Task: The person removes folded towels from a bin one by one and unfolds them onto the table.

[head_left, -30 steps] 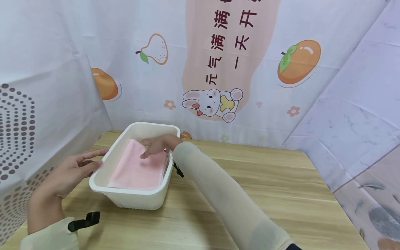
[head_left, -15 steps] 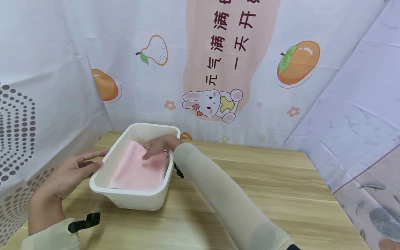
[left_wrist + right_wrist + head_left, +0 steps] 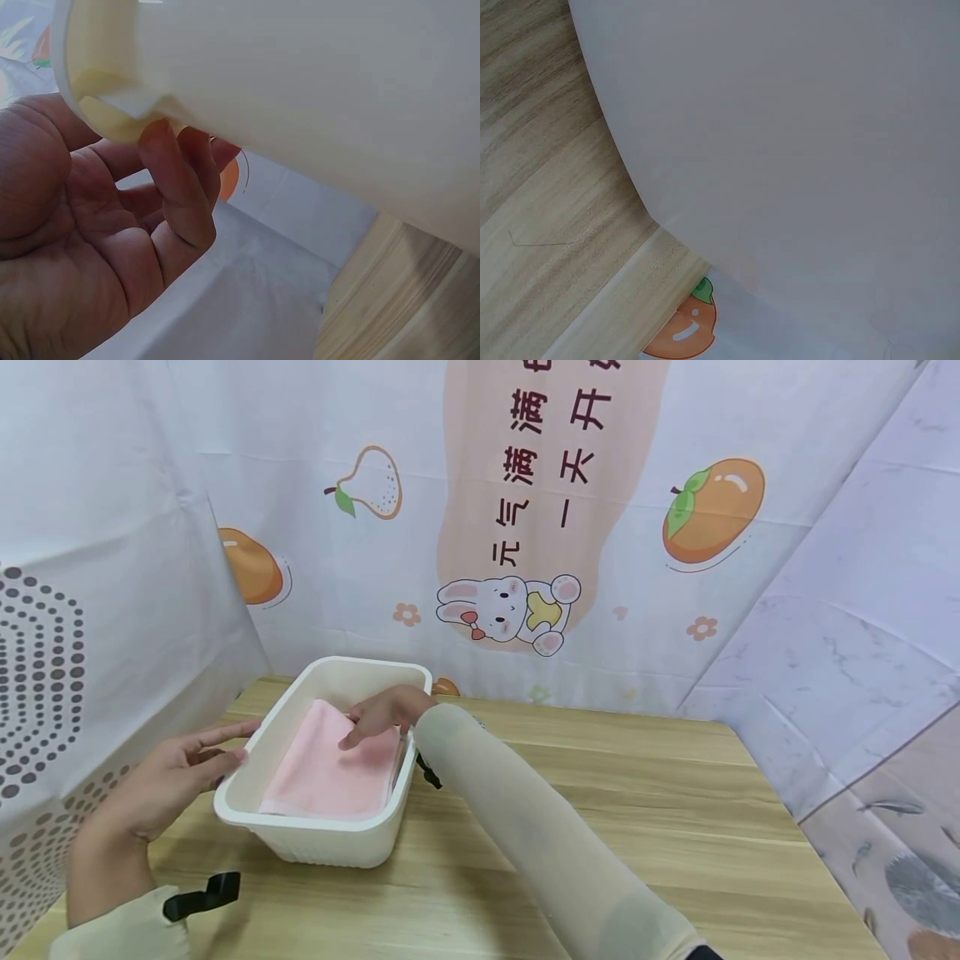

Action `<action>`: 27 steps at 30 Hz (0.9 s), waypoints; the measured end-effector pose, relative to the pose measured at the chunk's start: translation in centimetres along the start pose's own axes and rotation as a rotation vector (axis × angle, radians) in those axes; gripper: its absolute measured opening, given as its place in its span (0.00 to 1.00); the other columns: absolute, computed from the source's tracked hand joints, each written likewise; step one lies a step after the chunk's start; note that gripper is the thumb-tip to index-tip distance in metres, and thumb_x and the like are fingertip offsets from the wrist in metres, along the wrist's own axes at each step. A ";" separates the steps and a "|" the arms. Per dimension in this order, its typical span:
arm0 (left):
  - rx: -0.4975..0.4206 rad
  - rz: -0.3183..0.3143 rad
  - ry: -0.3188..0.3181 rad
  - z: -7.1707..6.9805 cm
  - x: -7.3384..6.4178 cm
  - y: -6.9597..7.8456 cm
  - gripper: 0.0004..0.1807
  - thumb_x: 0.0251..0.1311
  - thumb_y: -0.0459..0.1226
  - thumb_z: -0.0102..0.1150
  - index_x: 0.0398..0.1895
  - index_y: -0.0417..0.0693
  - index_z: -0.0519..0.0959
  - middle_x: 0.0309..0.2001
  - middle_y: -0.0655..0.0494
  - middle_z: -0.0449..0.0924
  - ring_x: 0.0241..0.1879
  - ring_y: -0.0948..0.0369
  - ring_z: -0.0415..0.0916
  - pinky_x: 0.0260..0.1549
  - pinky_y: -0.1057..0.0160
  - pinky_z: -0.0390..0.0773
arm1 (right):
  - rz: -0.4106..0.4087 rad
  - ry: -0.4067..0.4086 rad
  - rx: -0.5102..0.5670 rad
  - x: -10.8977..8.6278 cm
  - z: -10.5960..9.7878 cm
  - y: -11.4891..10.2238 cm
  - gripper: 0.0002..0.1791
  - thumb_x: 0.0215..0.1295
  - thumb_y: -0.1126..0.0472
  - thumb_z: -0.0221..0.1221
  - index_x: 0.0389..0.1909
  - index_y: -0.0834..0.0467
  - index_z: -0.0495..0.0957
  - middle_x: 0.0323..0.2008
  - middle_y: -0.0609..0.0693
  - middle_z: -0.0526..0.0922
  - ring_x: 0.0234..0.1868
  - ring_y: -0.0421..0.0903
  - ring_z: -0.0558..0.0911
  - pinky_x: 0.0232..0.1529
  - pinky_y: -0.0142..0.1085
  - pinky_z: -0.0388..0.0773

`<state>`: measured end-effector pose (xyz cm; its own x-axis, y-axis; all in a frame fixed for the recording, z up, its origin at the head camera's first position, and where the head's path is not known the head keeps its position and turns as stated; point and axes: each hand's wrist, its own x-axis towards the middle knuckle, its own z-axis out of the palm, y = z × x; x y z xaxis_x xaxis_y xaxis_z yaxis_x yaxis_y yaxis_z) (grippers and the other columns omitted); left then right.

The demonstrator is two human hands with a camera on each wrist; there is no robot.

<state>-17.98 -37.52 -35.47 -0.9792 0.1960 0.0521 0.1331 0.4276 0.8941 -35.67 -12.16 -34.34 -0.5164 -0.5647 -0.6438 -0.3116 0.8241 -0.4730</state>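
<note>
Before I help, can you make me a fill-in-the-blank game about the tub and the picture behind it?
The cloth in the tub is ____.
The hand reaching into the tub is the person's ____ one.
The long-eared animal printed on the backdrop is a ____.

Missing words: pink; right; rabbit.

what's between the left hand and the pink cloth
The tub's left wall stands between: the left hand is outside at the rim, the cloth inside. The tub is open on top, with nothing visible between the right hand and the cloth.
</note>
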 end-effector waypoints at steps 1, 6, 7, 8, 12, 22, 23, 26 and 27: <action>0.002 0.000 -0.001 0.0 0.0 0.0 0.28 0.77 0.40 0.54 0.75 0.40 0.65 0.47 0.49 0.88 0.42 0.55 0.87 0.39 0.63 0.84 | -0.002 0.013 -0.021 0.0 0.0 0.0 0.46 0.69 0.35 0.59 0.81 0.42 0.51 0.78 0.35 0.56 0.76 0.39 0.58 0.70 0.45 0.67; -0.001 0.002 -0.007 0.0 0.0 0.0 0.28 0.77 0.40 0.54 0.75 0.40 0.65 0.47 0.48 0.88 0.42 0.54 0.87 0.39 0.63 0.84 | -0.056 0.059 -0.029 0.4 -0.2 0.0 0.47 0.70 0.36 0.58 0.82 0.49 0.51 0.79 0.38 0.55 0.78 0.37 0.55 0.75 0.35 0.57; 0.000 0.002 -0.008 0.0 0.0 0.0 0.28 0.77 0.40 0.54 0.75 0.40 0.65 0.47 0.48 0.88 0.41 0.54 0.87 0.39 0.63 0.84 | -0.065 0.072 -0.026 0.4 -0.2 0.0 0.46 0.71 0.36 0.58 0.82 0.50 0.52 0.79 0.38 0.55 0.78 0.36 0.54 0.75 0.33 0.55; -0.001 0.002 -0.008 0.0 0.0 0.0 0.29 0.77 0.40 0.54 0.75 0.39 0.65 0.47 0.48 0.88 0.41 0.54 0.87 0.39 0.63 0.84 | -0.072 0.080 -0.017 0.4 -0.2 0.0 0.45 0.71 0.37 0.58 0.81 0.51 0.54 0.79 0.39 0.56 0.78 0.36 0.55 0.75 0.31 0.54; 0.000 0.001 -0.006 0.0 0.0 0.1 0.29 0.77 0.40 0.54 0.75 0.39 0.65 0.46 0.47 0.88 0.41 0.54 0.87 0.39 0.63 0.84 | -0.112 0.114 -0.005 0.2 -0.3 0.0 0.37 0.73 0.40 0.58 0.77 0.53 0.65 0.76 0.41 0.64 0.73 0.37 0.63 0.72 0.30 0.59; 0.022 -0.009 -0.003 -0.1 0.0 0.5 0.29 0.77 0.42 0.54 0.76 0.41 0.65 0.47 0.46 0.87 0.42 0.54 0.87 0.39 0.64 0.84 | -0.270 0.068 0.186 -0.1 -0.7 0.3 0.13 0.70 0.59 0.65 0.27 0.59 0.76 0.26 0.47 0.75 0.30 0.40 0.77 0.34 0.30 0.75; 0.022 -0.013 -0.004 -0.1 -0.1 0.5 0.29 0.77 0.42 0.54 0.76 0.41 0.65 0.47 0.45 0.87 0.42 0.54 0.87 0.39 0.64 0.83 | -0.275 0.055 0.221 -0.1 -0.7 0.3 0.13 0.70 0.61 0.65 0.26 0.59 0.75 0.24 0.47 0.76 0.28 0.41 0.78 0.32 0.31 0.76; 0.019 -0.022 -0.009 -0.1 -0.2 0.4 0.29 0.77 0.42 0.54 0.76 0.41 0.64 0.47 0.45 0.87 0.42 0.54 0.87 0.40 0.64 0.83 | -0.296 0.028 0.296 0.0 -0.5 0.2 0.12 0.69 0.65 0.65 0.26 0.60 0.75 0.23 0.48 0.76 0.26 0.41 0.79 0.30 0.31 0.78; 0.019 -0.023 -0.010 -0.1 -0.2 0.4 0.29 0.77 0.42 0.54 0.76 0.41 0.64 0.47 0.45 0.87 0.42 0.54 0.87 0.40 0.64 0.83 | -0.299 0.024 0.309 0.0 -0.5 0.2 0.11 0.68 0.66 0.65 0.26 0.60 0.76 0.24 0.48 0.77 0.26 0.41 0.80 0.30 0.31 0.78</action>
<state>-17.73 -37.47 -35.12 -0.9805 0.1948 0.0274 0.1139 0.4483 0.8866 -36.14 -11.99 -34.12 -0.4591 -0.7725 -0.4388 -0.1983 0.5706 -0.7969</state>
